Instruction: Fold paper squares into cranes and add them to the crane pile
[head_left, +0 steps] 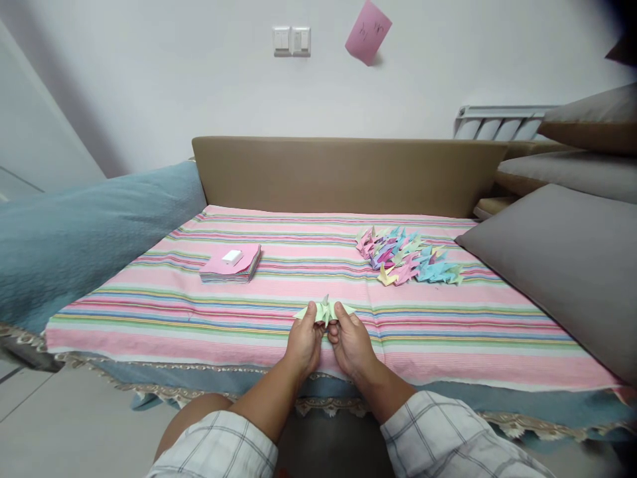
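Note:
A pale green origami crane (326, 311) is held between my two hands near the front edge of the striped cloth. My left hand (304, 342) pinches its left wing, thumb on top. On the other side, my right hand (352, 343) grips the right wing in the same way. Both wings spread outward past my thumbs, and a pointed tip stands up in the middle. The fingers beneath the paper are partly hidden. Several folded paper cranes (405, 257) in pink, blue, purple, green and yellow lie in a cluster to the right, beyond my hands.
On the left of the striped cloth (298, 232) sits a stack of coloured paper (226, 269) with a small white block (232, 257) on top. Grey cushions (562, 265) take up the right side. A brown backrest (348, 174) runs along the wall, and a blue-covered armrest (99, 232) is at left.

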{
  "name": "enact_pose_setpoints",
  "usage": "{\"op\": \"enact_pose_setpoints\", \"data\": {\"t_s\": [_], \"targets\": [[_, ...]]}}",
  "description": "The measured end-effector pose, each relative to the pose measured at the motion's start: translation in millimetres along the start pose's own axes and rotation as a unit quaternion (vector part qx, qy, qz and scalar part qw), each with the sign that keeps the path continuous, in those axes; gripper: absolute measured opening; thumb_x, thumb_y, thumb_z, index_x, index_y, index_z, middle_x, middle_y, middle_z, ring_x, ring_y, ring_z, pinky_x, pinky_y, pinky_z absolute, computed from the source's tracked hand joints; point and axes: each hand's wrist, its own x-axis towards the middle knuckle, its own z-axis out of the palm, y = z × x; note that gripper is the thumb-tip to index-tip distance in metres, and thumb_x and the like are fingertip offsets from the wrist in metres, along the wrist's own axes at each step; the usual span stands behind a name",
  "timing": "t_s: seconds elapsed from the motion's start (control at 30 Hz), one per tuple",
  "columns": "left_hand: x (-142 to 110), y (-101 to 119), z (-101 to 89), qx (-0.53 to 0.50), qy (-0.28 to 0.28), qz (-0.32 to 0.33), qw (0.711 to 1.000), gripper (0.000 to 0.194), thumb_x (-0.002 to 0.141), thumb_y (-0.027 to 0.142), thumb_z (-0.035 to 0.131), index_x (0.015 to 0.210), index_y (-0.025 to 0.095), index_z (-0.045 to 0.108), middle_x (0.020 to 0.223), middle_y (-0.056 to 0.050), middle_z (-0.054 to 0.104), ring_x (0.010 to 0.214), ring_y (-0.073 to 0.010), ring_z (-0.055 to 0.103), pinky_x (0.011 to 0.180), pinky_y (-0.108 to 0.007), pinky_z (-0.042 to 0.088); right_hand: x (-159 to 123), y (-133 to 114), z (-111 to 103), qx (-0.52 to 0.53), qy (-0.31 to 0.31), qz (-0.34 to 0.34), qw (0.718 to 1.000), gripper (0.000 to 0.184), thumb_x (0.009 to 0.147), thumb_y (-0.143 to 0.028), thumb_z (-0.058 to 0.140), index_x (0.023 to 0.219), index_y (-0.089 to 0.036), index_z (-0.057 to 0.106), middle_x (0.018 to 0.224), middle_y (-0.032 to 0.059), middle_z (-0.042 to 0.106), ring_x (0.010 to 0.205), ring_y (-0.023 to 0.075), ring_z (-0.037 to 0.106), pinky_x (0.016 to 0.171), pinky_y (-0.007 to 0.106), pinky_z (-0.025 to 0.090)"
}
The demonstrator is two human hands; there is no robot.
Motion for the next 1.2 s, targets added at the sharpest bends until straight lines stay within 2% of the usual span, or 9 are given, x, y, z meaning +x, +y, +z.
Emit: {"op": "enact_pose_setpoints", "data": {"t_s": [0.3, 0.5, 0.63, 0.77, 0.97, 1.1, 1.2], "targets": [[2.1, -1.4, -3.1, -0.037, 0.009, -0.015, 0.999, 0.050, 0.070, 0.058, 0.063, 0.080, 0.009, 0.063, 0.059, -0.005, 0.062, 0.060, -0.0171, 0.062, 0.056, -0.028, 0.050, -0.7, 2.9, 1.4, 0.054, 0.011, 0.023, 0.998, 0.041, 0.056, -0.043, 0.079, 0.064, -0.016, 0.050, 0.049, -0.0070, 0.046, 0.040, 0.0021, 0.036, 0.035, 0.014, 0.024], [0.0, -0.3, -1.2, -0.032, 0.014, -0.021, 0.999, 0.047, 0.069, 0.054, 0.066, 0.079, 0.007, 0.063, 0.059, -0.006, 0.063, 0.060, -0.0173, 0.062, 0.055, -0.026, 0.049, 2.2, 3.9, -2.3, 0.012, 0.013, -0.002, 1.000, 0.041, 0.057, -0.046, 0.078, 0.068, -0.016, 0.052, 0.049, -0.0072, 0.047, 0.040, 0.0024, 0.036, 0.035, 0.014, 0.024], [0.3, 2.3, -1.0, -0.037, 0.048, 0.010, 0.998, 0.042, 0.067, 0.049, 0.070, 0.080, 0.011, 0.062, 0.066, -0.004, 0.065, 0.057, -0.0126, 0.059, 0.055, -0.024, 0.047, 3.6, 4.3, -5.0, -0.023, 0.008, -0.017, 1.000, 0.042, 0.060, -0.049, 0.076, 0.068, -0.015, 0.052, 0.048, -0.0070, 0.047, 0.040, 0.0025, 0.036, 0.036, 0.014, 0.024], [3.5, 2.6, -4.6, -0.024, 0.078, 0.044, 0.996, 0.044, 0.065, 0.050, 0.071, 0.084, 0.013, 0.060, 0.072, -0.002, 0.066, 0.059, -0.0117, 0.060, 0.056, -0.023, 0.046, 4.5, 2.7, -7.3, 0.001, 0.017, -0.024, 1.000, 0.041, 0.063, -0.051, 0.072, 0.068, -0.018, 0.048, 0.051, -0.0075, 0.047, 0.042, 0.0040, 0.040, 0.036, 0.015, 0.026], [5.6, 3.6, -9.2, -0.029, 0.083, 0.031, 0.996, 0.039, 0.066, 0.044, 0.072, 0.084, 0.012, 0.061, 0.073, -0.004, 0.066, 0.062, -0.0116, 0.060, 0.056, -0.021, 0.046, 7.6, -1.5, -11.4, 0.019, 0.010, -0.025, 0.999, 0.038, 0.064, -0.046, 0.074, 0.070, -0.018, 0.049, 0.052, -0.0083, 0.045, 0.042, 0.0036, 0.040, 0.037, 0.014, 0.029], [5.4, 5.7, -11.5, -0.042, 0.086, 0.030, 0.995, 0.037, 0.065, 0.043, 0.072, 0.080, 0.011, 0.062, 0.073, -0.006, 0.067, 0.063, -0.0129, 0.060, 0.057, -0.023, 0.047, 8.9, -0.2, -12.4, 0.038, 0.039, -0.022, 0.998, 0.037, 0.068, -0.049, 0.068, 0.071, -0.018, 0.049, 0.053, -0.0074, 0.046, 0.042, 0.0053, 0.042, 0.037, 0.017, 0.030], [4.9, 5.9, -12.9, -0.017, 0.108, 0.038, 0.993, 0.036, 0.063, 0.043, 0.074, 0.075, 0.012, 0.061, 0.068, -0.003, 0.064, 0.061, -0.0116, 0.058, 0.056, -0.022, 0.045, 11.8, 1.4, -12.0, 0.014, 0.051, -0.021, 0.998, 0.035, 0.070, -0.051, 0.065, 0.075, -0.019, 0.051, 0.054, -0.0070, 0.046, 0.044, 0.0071, 0.044, 0.038, 0.018, 0.030]]}}
